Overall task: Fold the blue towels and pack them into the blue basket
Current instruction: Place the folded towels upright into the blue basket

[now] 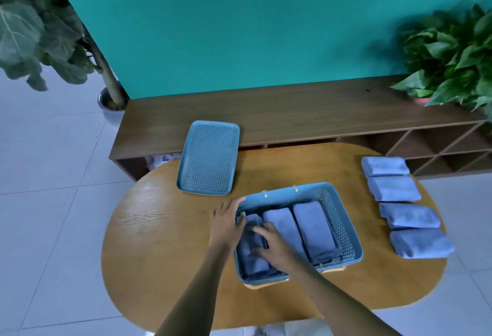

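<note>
While pressing down into the left end of the blue perforated plastic basket (343, 218), right hand (277, 246) with fingers (259, 230) loosely spread over the third folded blue towel (251, 255), seemingly flat on the cloth rather than pinching it, though blur hides the fingertips. Left hand (225, 225) alongside, palm against the basket's left wall, fingers straight and hooked over the rim, thumb reaching toward the same towel. Beside that towel, two more folded blue towels (315, 231) lying side by side, filling the middle and right of the basket. Further out, on the right edge of the oval light-wood table (165, 242), a row of four folded blue towels (407, 206), well apart from the basket and not yet packed. Behind the basket, a blue perforated plastic lid (207, 157) lying flat near the table's far left edge. Beyond, a dark wooden shelf unit (292, 114) against a teal wall, leafy plants at either side. Step in hand, judging by this: seating the third towel snugly in the bottom layer. Next move likely calls for releasing the towel, reaching right to the waiting row, and starting a second layer on top, since the floor of the basket looks full.
</note>
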